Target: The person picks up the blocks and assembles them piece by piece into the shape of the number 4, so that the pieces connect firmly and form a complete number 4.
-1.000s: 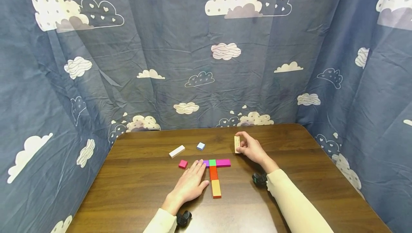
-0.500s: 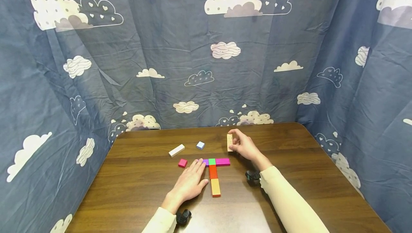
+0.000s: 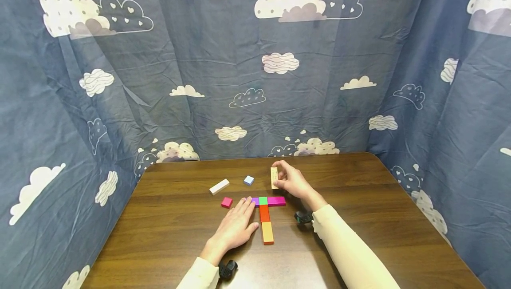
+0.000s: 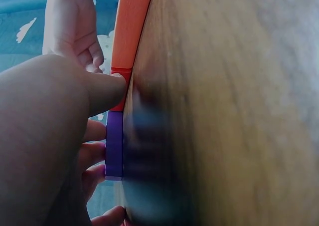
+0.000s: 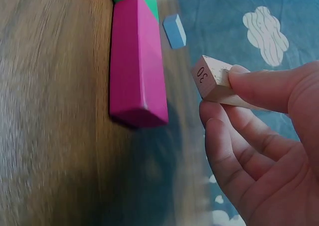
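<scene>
My right hand (image 3: 294, 183) pinches a pale wooden block (image 3: 274, 178) between thumb and fingers. In the right wrist view, the end face of this wooden block reads 30. It is held behind the T of coloured blocks. My left hand (image 3: 233, 229) lies with its fingers extended, fingertips at the purple block (image 3: 256, 202), partly covering it. A green block (image 3: 263, 200) joins the purple one to a magenta block (image 3: 276, 201). From the green block, a red block (image 3: 265, 213) and an orange block (image 3: 267, 232) run in line toward me.
Left of the T lies a crimson block (image 3: 226, 202). A white block (image 3: 219, 187) and a small light-blue block (image 3: 249, 180) lie farther back. The brown wooden table (image 3: 159, 235) ends at a blue curtain (image 3: 239, 58) with cloud prints.
My right hand has moved left across the back of the table, carrying the wooden block from right of the magenta block to behind it. My left hand has stayed in place.
</scene>
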A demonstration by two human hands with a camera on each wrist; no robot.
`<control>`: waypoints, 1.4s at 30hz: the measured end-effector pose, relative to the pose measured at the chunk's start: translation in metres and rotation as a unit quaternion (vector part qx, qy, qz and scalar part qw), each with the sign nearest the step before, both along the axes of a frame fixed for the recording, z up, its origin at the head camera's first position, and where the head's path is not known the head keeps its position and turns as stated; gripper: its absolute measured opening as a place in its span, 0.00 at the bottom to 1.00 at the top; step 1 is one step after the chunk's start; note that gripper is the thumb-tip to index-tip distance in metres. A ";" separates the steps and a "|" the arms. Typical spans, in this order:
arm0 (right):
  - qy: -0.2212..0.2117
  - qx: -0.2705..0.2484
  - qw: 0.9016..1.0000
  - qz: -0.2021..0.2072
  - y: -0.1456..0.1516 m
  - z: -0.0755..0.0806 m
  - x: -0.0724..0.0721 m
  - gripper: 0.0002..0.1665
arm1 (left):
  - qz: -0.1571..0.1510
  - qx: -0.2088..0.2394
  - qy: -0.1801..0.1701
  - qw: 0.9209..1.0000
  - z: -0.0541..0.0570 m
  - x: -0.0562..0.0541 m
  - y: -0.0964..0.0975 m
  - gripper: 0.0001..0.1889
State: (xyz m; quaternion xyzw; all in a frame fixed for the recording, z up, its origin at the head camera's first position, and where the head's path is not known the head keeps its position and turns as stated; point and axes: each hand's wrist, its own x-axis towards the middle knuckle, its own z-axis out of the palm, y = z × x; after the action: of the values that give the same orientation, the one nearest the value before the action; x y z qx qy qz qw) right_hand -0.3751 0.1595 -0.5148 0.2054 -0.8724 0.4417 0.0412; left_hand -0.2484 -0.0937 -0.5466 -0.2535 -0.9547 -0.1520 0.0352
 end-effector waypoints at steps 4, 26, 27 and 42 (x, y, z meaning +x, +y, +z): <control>0.000 -0.006 1.000 0.003 -0.007 0.001 0.001 0.34 | -0.001 -0.003 0.003 1.000 0.001 0.000 -0.001 0.35; -0.026 -0.001 0.999 0.030 -0.032 -0.006 0.003 0.33 | -0.003 -0.006 0.003 1.000 -0.001 -0.001 -0.001 0.35; -0.025 0.002 0.999 0.032 -0.033 -0.007 0.003 0.33 | -0.003 -0.007 0.002 1.000 -0.001 -0.001 -0.001 0.35; -0.015 0.057 0.998 0.034 -0.039 -0.014 0.001 0.29 | -0.001 -0.005 0.000 1.000 -0.002 -0.001 -0.001 0.35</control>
State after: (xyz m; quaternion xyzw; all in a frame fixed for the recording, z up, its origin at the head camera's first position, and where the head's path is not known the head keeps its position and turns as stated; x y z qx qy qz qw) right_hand -0.3746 0.1204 -0.5287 0.2302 -0.8894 0.3950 0.0017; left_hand -0.2493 -0.0943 -0.5484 -0.2551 -0.9550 -0.1475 0.0338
